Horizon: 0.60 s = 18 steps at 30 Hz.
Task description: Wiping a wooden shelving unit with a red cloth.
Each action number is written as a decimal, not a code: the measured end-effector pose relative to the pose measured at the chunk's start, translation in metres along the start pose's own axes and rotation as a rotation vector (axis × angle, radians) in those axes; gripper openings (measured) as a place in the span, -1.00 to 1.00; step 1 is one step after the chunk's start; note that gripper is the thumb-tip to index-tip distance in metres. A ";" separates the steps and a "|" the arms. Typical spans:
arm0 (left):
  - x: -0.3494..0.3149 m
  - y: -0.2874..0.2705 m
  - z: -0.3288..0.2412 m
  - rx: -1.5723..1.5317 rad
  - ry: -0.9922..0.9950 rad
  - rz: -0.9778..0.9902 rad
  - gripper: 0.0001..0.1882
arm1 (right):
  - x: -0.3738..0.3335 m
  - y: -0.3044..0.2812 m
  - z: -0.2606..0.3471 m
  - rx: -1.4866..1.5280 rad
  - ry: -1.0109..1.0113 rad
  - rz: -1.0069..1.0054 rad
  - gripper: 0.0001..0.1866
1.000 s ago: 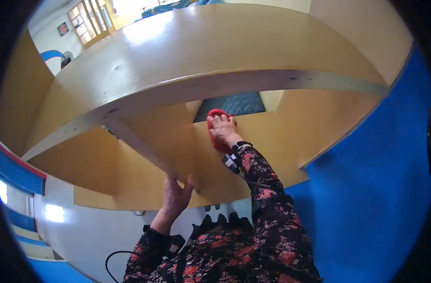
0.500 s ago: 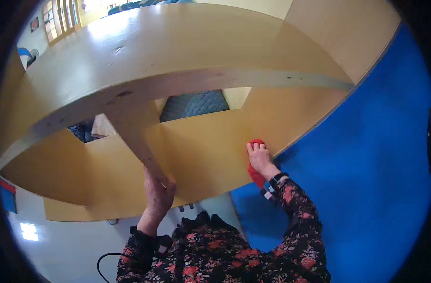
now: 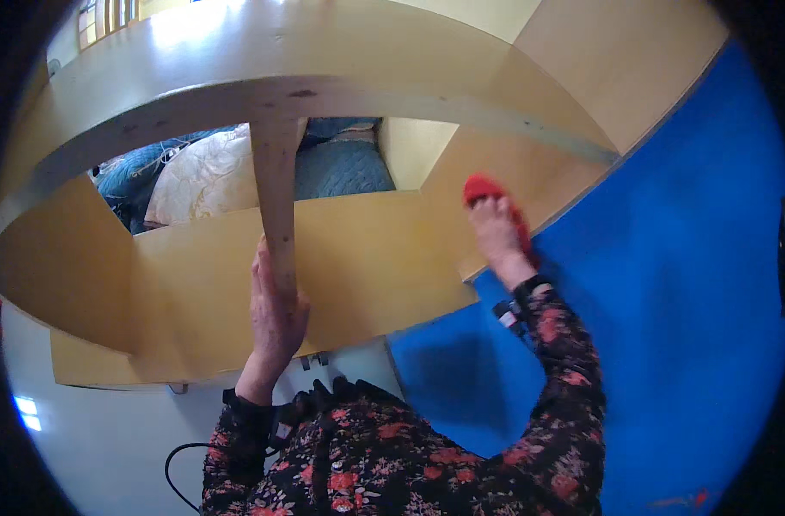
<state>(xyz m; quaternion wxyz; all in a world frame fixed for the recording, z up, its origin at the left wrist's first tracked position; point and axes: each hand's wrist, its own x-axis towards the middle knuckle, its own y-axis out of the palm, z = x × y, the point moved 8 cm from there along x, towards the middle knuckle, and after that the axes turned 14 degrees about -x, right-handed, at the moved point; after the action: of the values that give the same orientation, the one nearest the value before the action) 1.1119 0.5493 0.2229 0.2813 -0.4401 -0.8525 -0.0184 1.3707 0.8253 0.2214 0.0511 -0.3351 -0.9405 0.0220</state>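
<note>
My right hand (image 3: pixel 497 230) is closed over a red cloth (image 3: pixel 484 183), pressing it to the inner face of the wooden shelf unit's right side panel (image 3: pixel 451 202). Part of the cloth hangs out past my wrist side. My left hand (image 3: pixel 276 316) grips the front edge of the upright divider (image 3: pixel 276 176), fingers on its left face and thumb on its right. Below lies the light wooden lower board (image 3: pixel 358 258), which the divider meets.
A curved top board (image 3: pixel 281 56) spans above both hands. Through the open back show blue quilted bedding (image 3: pixel 345 168) and a cream patterned pillow or cover (image 3: pixel 212 176). Blue flooring (image 3: pixel 668 284) lies right, pale floor (image 3: pixel 109 447) left. A black cable (image 3: pixel 171 473) loops by my left sleeve.
My right hand has moved the red cloth up and away, from the lower board's right end onto the side panel. The view has shifted, while my left hand keeps its hold on the divider.
</note>
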 end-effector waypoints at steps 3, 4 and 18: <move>0.000 -0.002 0.004 0.004 -0.054 -0.005 -0.16 | -0.035 0.002 0.102 0.367 -0.254 -0.131 -0.77; 0.001 -0.001 0.007 0.004 -0.044 -0.020 -0.16 | -0.045 -0.010 0.101 0.464 -0.160 -0.358 -0.79; -0.012 -0.016 0.033 -0.055 -0.098 -0.092 -0.39 | -0.032 -0.042 -0.101 0.139 0.299 -0.063 -0.55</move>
<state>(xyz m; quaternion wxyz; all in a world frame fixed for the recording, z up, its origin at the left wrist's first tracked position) 1.0897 0.5398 0.1932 0.2258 -0.4085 -0.8838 -0.0330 1.3798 0.7736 0.3222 0.2143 -0.3009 -0.9286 0.0353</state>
